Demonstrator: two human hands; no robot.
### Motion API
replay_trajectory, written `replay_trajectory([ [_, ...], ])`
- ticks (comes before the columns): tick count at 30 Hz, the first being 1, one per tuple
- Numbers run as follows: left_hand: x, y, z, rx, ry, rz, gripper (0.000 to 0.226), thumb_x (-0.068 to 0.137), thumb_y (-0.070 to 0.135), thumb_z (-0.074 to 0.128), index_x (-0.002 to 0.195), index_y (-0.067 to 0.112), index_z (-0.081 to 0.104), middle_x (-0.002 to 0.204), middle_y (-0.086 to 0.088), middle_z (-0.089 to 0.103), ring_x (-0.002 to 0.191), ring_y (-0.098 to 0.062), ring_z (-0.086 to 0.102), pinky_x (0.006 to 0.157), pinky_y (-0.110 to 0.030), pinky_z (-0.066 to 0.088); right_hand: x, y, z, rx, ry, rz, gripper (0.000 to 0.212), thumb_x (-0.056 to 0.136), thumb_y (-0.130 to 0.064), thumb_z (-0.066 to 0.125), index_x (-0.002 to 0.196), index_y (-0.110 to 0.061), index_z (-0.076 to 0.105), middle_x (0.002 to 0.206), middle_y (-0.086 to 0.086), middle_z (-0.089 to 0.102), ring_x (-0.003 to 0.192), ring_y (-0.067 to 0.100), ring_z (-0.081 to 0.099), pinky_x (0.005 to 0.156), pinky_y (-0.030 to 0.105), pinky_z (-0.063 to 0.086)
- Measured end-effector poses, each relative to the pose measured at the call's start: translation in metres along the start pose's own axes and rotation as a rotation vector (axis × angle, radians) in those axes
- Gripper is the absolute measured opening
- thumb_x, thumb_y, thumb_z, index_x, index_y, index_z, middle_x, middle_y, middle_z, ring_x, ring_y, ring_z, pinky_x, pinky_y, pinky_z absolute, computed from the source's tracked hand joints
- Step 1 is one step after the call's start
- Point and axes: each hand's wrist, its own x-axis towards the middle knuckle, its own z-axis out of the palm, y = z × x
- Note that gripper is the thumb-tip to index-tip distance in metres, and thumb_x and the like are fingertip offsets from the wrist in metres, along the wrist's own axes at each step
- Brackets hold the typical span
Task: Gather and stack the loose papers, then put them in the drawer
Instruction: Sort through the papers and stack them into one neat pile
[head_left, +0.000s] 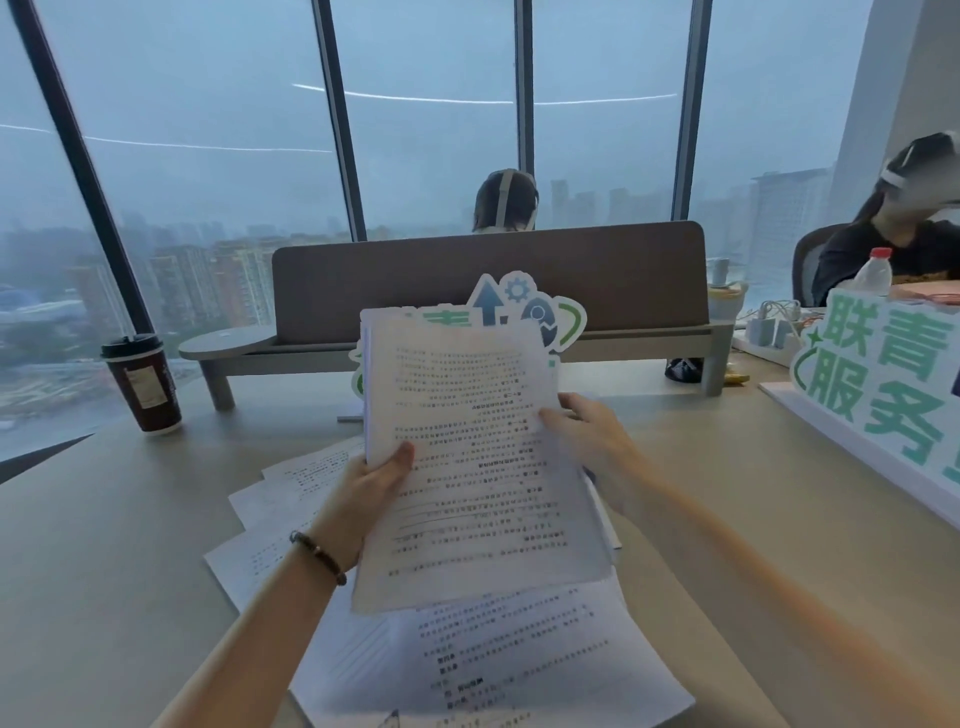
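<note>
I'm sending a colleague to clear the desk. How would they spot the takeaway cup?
Start at the grey desk divider under the windows and look left, past its round shelf end. The coffee cup stands alone on the desk there: dark red with a black lid, unlike the clear red-capped bottle far right.

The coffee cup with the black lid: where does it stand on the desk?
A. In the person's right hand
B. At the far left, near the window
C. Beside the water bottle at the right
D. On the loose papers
B: the coffee cup stands at the far left of the desk, by the window, apart from the papers.
</note>
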Motion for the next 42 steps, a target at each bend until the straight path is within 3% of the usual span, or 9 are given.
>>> replay_trajectory([
  [4, 0.004, -0.01, -0.027, -0.015, 0.011, -0.164, 0.027, 0.095, 0.03, 0.059, 0.108, 0.008, 0.069, 0.097, -0.014, 0.076, 0.084, -0.036, 0.073, 0.067, -0.044, 0.061, 0.011, 0.02, -0.012, -0.546, 0.054, 0.046, 0.049, 0.103, -0.049, 0.037, 0.138, -0.018, 0.053, 0.14, 0.006, 0.057, 0.126, 0.028, 0.054, 0.102, 0.04, 0.042],
  [7, 0.011, -0.021, -0.044, 0.029, 0.087, -0.237, 0.026, 0.095, 0.029, 0.06, 0.103, 0.006, 0.069, 0.081, -0.01, 0.077, 0.067, -0.029, 0.073, 0.052, -0.035, 0.059, 0.016, 0.044, -0.019, -0.862, 0.021, 0.183, 0.064, 0.099, -0.059, 0.032, 0.145, -0.015, 0.041, 0.146, 0.011, 0.05, 0.128, 0.031, 0.051, 0.101, 0.039, 0.042],
  [10, 0.017, -0.037, -0.054, 0.12, 0.142, -0.3, 0.035, 0.094, 0.031, 0.06, 0.11, 0.002, 0.067, 0.096, -0.018, 0.073, 0.08, -0.035, 0.071, 0.067, -0.043, 0.06, 0.017, 0.059, -0.018, -0.94, -0.026, 0.201, 0.065, 0.098, -0.059, 0.038, 0.146, -0.015, 0.038, 0.144, 0.011, 0.052, 0.125, 0.03, 0.053, 0.097, 0.038, 0.047],
  [15, 0.02, -0.045, -0.056, 0.167, 0.138, -0.344, 0.036, 0.094, 0.033, 0.061, 0.112, 0.002, 0.067, 0.108, -0.023, 0.07, 0.096, -0.041, 0.068, 0.089, -0.055, 0.054, 0.022, 0.06, -0.02, -0.643, 0.017, 0.183, 0.059, 0.096, -0.039, 0.06, 0.145, -0.015, 0.039, 0.147, 0.01, 0.048, 0.128, 0.027, 0.05, 0.092, 0.032, 0.043],
  [19, 0.021, -0.046, -0.048, 0.143, 0.127, -0.331, 0.025, 0.095, 0.029, 0.06, 0.101, 0.006, 0.067, 0.106, -0.022, 0.071, 0.097, -0.041, 0.068, 0.088, -0.054, 0.054, 0.022, 0.063, -0.026, -0.658, 0.066, 0.194, 0.054, 0.094, -0.028, 0.062, 0.143, -0.015, 0.042, 0.14, 0.008, 0.055, 0.102, 0.022, 0.054, 0.066, 0.029, 0.045],
  [28, 0.027, -0.047, -0.035, 0.199, 0.124, -0.315, 0.03, 0.094, 0.03, 0.061, 0.106, 0.004, 0.067, 0.098, -0.018, 0.072, 0.092, -0.038, 0.069, 0.084, -0.051, 0.056, 0.02, 0.059, -0.029, -0.568, 0.043, 0.155, 0.035, 0.091, -0.022, 0.069, 0.123, -0.013, 0.06, 0.13, 0.006, 0.063, 0.101, 0.02, 0.056, 0.08, 0.029, 0.044],
  [32, 0.03, -0.046, -0.033, 0.216, 0.119, -0.329, 0.031, 0.094, 0.031, 0.061, 0.108, 0.003, 0.066, 0.1, -0.018, 0.071, 0.091, -0.038, 0.069, 0.083, -0.05, 0.056, 0.016, 0.056, -0.033, -0.451, 0.099, 0.175, 0.047, 0.091, -0.014, 0.071, 0.133, -0.003, 0.054, 0.136, 0.011, 0.058, 0.106, 0.022, 0.053, 0.089, 0.031, 0.043],
  [38, 0.031, -0.046, -0.031, 0.208, 0.115, -0.317, 0.031, 0.095, 0.03, 0.06, 0.109, 0.002, 0.066, 0.097, -0.017, 0.071, 0.088, -0.036, 0.068, 0.077, -0.045, 0.056, 0.016, 0.06, -0.037, -0.252, 0.094, 0.255, 0.079, 0.08, -0.007, 0.081, 0.145, -0.009, 0.036, 0.136, 0.012, 0.055, 0.108, 0.028, 0.058, 0.068, 0.03, 0.049],
  [42, 0.031, -0.049, -0.033, 0.195, 0.123, -0.313, 0.035, 0.094, 0.031, 0.061, 0.111, 0.0, 0.065, 0.099, -0.019, 0.072, 0.088, -0.036, 0.069, 0.075, -0.044, 0.057, 0.014, 0.063, -0.033, -0.212, 0.076, 0.324, 0.033, 0.082, -0.011, 0.08, 0.104, -0.008, 0.056, 0.111, 0.011, 0.065, 0.09, 0.024, 0.063, 0.061, 0.033, 0.052],
])
